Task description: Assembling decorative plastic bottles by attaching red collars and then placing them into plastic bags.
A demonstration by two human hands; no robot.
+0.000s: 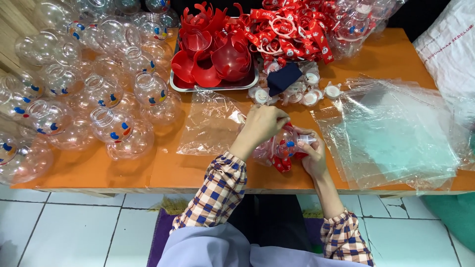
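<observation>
My left hand (pixel 261 126) and my right hand (pixel 311 153) both grip one clear round plastic bottle (pixel 282 147) with red and blue print, lying on its side over the orange table (pixel 128 170). The left hand's fingers pinch at its top, the right hand cups its neck end. A red strap piece (pixel 282 164) hangs under the bottle. A clear plastic bag (pixel 210 123) lies just left of my hands.
Many clear round bottles (pixel 104 94) fill the table's left. A metal tray (pixel 175 84) of red plastic parts (pixel 213 54) sits at the back, red straps (pixel 292 29) beside it, small white caps (pixel 309 91) in front. A stack of clear bags (pixel 396 133) lies right. A white sack (pixel 448 47) stands far right.
</observation>
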